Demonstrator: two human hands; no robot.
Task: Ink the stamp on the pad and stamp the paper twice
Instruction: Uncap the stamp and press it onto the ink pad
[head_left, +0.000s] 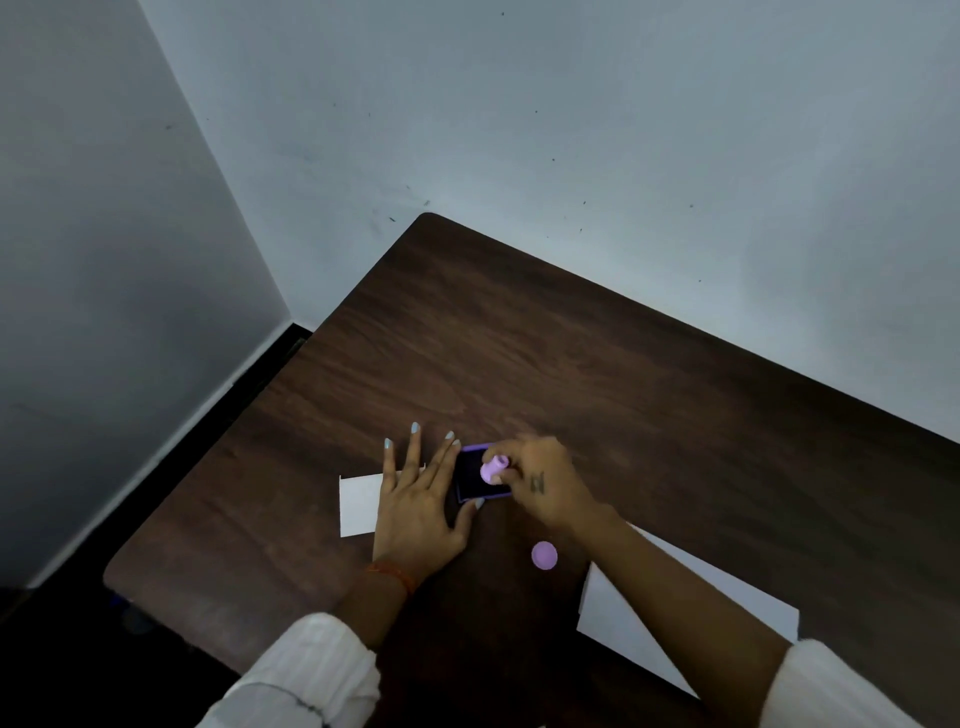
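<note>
Right hand (540, 488) curled around a small lilac stamp (494, 469), fingers closed on its knob. Stamp set down on the dark face of the ink pad (470, 480), a purple-rimmed square case lying open on the table (623, 389). Slight motion blur over the right fingers, so exact finger placement hard to tell. A small dark mark on the back of the right hand, too blurred to read.

Left hand (415, 499) flat, palm down, fingers spread wide and straight, holding nothing. Index finger and thumb touching the left edge of the ink pad; palm and other fingers resting partly over a small white paper (358, 501). Pale blue polish on the nails. Orange thread (395, 574) around the left wrist, white sleeve (311, 670) below it.

Round lilac cap (544, 555) lying alone on the wood, near the pad on the near side, between the two forearms. Larger white sheet (623, 623) to the right, partly hidden under the right forearm. No readable brand or lettering anywhere. Grey wall (571, 130) behind the table, speckled with dark spots.
</note>
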